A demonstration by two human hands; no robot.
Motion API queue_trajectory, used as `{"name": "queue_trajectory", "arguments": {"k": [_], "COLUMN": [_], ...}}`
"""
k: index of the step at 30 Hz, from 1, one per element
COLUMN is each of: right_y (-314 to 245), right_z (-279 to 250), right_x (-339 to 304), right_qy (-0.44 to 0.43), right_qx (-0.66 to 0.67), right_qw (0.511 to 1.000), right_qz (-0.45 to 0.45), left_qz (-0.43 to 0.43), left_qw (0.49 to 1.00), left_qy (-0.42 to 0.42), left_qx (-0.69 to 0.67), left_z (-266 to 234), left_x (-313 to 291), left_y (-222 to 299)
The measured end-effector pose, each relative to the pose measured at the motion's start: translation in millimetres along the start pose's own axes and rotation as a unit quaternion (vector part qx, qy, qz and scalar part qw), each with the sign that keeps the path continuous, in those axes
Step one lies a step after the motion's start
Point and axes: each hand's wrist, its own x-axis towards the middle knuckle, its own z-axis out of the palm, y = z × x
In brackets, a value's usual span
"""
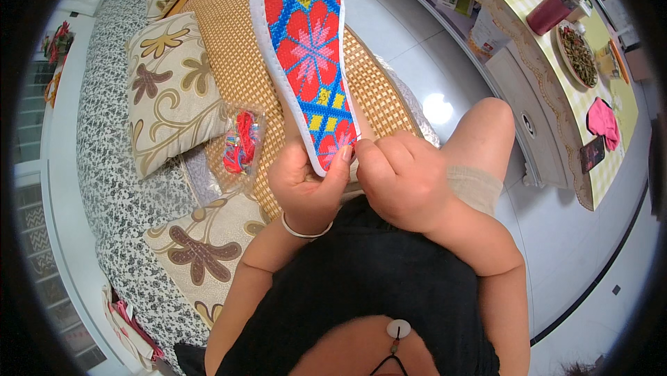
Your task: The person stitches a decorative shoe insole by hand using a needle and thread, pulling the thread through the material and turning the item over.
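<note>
An embroidered insole (pixel 309 56) with red flowers, blue lattice, yellow diamonds and a white edge stretches away from me above my lap. Its narrower near end is gripped by my left hand (pixel 306 185), thumb on the stitched face and fingers beneath. My right hand (pixel 406 178) is closed in a pinch against the insole's right edge, close to my left thumb. Whatever sits between those right fingertips is too small or hidden to make out. Left of the hands, a clear plastic bag of coloured thread (pixel 242 143), mostly red, lies on the woven mat.
The woven seat mat (pixel 222 21) runs under my legs. Patterned cushions (pixel 177 91) lie along the sofa at left. At right, a white cabinet (pixel 517 91) carries a checked cloth, a dark red tumbler (pixel 554 9), a plate of food (pixel 577 55), a pink cloth (pixel 602 124) and a phone (pixel 592 154).
</note>
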Motion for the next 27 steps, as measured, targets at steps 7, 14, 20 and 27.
{"name": "queue_trajectory", "arguments": {"k": [7,14,20,27], "right_y": [4,4,16,13], "right_z": [6,2,-6,5], "right_x": [-1,-4,1,-3], "right_qy": [0.001,0.013,0.049,-0.03], "right_qx": [0.03,0.079,0.126,0.696], "right_qw": [0.999,0.996,0.98,0.516], "right_qz": [0.026,0.044,0.147,0.498], "left_qz": [-0.065,-0.025,-0.161,-0.169], "left_qw": [0.997,1.0,0.959,0.91], "left_qy": [0.002,-0.016,-0.019,-0.086], "left_qx": [-0.039,-0.009,-0.231,-0.368], "left_z": [0,-2,-10,-9], "left_x": [-2,-3,8,5], "left_y": [-5,-9,-8,-23]}}
